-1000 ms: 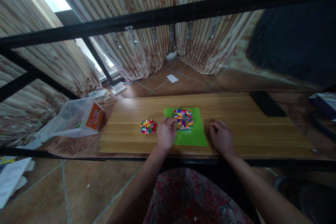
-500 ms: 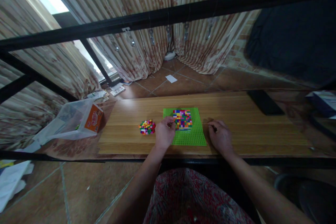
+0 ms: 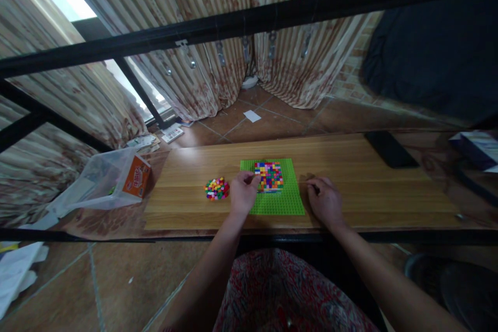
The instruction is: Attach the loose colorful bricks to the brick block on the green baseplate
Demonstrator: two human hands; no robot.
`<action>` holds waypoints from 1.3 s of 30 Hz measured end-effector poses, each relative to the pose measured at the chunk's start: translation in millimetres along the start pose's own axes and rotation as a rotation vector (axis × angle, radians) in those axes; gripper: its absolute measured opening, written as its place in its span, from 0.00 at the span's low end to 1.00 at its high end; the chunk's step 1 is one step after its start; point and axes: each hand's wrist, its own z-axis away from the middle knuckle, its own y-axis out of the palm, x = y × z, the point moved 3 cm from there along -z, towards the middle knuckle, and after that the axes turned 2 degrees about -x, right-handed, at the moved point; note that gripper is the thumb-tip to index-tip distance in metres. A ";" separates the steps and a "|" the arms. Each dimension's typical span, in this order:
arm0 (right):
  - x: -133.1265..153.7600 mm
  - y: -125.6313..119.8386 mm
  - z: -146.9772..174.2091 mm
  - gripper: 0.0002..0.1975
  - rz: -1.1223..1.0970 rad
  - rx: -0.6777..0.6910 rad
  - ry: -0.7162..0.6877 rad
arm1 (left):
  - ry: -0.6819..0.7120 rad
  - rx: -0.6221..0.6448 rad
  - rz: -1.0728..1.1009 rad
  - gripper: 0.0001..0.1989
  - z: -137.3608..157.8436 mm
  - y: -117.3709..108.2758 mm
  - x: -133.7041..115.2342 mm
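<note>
A green baseplate lies on the wooden board, carrying a square block of small multicoloured bricks. At the left edge of that block is my left hand, thumb and fingers pinched; whatever sits between the fingertips is too small to make out. My right hand rests on the board just right of the baseplate, its fingers curled together, and I cannot see what they hold, if anything. Left of my left hand lies a heap of loose coloured bricks.
A clear plastic box with an orange label stands at the left end of the wooden board. Toward the far right lies a black phone-like slab. A black metal rail crosses above the far side.
My left hand has shifted very slightly at the left edge of the brick block, its fingers still pinched. My right hand stays in place. The whole view has drifted a little.
</note>
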 end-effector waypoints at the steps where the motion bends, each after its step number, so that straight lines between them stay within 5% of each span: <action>1: 0.1 0.0 -0.1 0.11 -0.002 0.000 -0.001 | -0.008 -0.008 0.010 0.07 0.0 0.3 -0.2; 21: -3.3 1.6 0.4 0.11 0.000 -0.023 -0.028 | -0.067 -0.050 0.175 0.10 5.5 3.6 0.4; 31: -3.9 1.4 0.4 0.11 -0.003 -0.025 -0.029 | 0.032 -0.097 0.032 0.09 28.5 -59.0 23.2; 39: -4.6 0.8 1.4 0.11 0.009 -0.009 -0.015 | -0.035 -0.240 -0.264 0.07 43.6 -104.5 46.0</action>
